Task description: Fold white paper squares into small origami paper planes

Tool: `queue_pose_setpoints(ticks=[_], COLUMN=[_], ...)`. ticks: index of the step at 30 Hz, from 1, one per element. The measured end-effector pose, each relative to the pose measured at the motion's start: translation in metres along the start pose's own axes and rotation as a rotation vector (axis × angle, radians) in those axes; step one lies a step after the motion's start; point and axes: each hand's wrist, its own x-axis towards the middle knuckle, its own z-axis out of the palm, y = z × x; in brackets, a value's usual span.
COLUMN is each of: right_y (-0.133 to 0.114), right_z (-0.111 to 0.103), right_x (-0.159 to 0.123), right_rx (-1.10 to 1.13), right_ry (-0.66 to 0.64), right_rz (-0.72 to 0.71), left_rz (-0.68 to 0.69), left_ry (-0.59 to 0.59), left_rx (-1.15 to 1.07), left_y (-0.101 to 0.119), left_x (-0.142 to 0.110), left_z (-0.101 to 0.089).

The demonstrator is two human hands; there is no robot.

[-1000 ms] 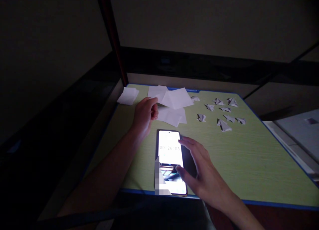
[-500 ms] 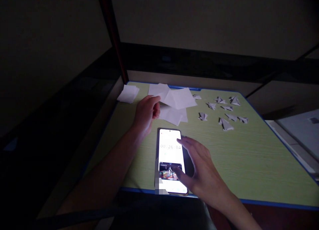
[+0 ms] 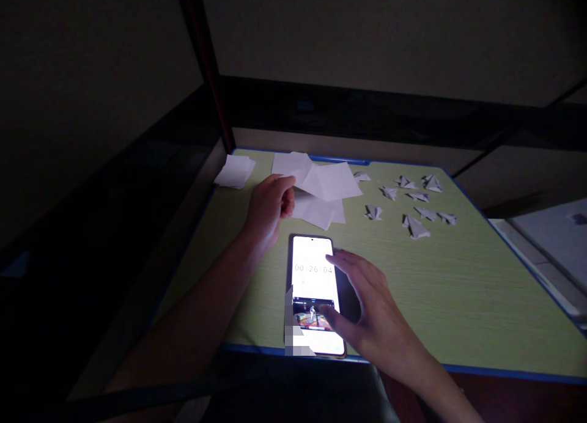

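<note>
My left hand point(image 3: 271, 206) is closed beyond the phone's top end, thumb pressed to the curled fingers. It pinches the corner of a white sheet of paper point(image 3: 337, 180), which is raised at a tilt over other loose sheets point(image 3: 316, 212). A phone point(image 3: 315, 282) lies face up near the table's front edge, its lit screen showing 00:26:04 and a small video panel. My right hand point(image 3: 367, 307) is open over the phone's right side, with thumb and fingers apart and their tips over the screen. Whether they touch the glass I cannot tell.
Several small folded paper pieces point(image 3: 416, 226) are scattered over the right back of the green table point(image 3: 481, 294). A stack of white paper point(image 3: 235, 171) sits at the back left corner. Dark walls border the table behind and on the left. White boxes point(image 3: 550, 252) stand at the right.
Both hands, the paper and the phone keep their places, and the screen reads the same time. Only the camera view has shifted very slightly.
</note>
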Motion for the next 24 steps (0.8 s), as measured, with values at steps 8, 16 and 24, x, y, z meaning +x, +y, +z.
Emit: queue_pose_setpoints(ticks=[8,16,24], right_y=[0.0009,-0.0006,0.0002], right_z=[0.0003,-0.0006,0.0015], right_x=[-0.0007,-0.0004,0.0010], right_rx=[0.020,0.030,-0.013], right_ry=[0.018,0.011,0.021], right_rz=[0.004,-0.005,-0.017], left_rz=[0.001,0.003,0.001], left_ry=[-0.013,-0.019,-0.023], left_rx=[0.025,0.033,0.044], left_y=[-0.0016,-0.0017,-0.0015], left_x=[0.0001,-0.0007,-0.0005], left_z=[0.0000,-0.0002,0.0003])
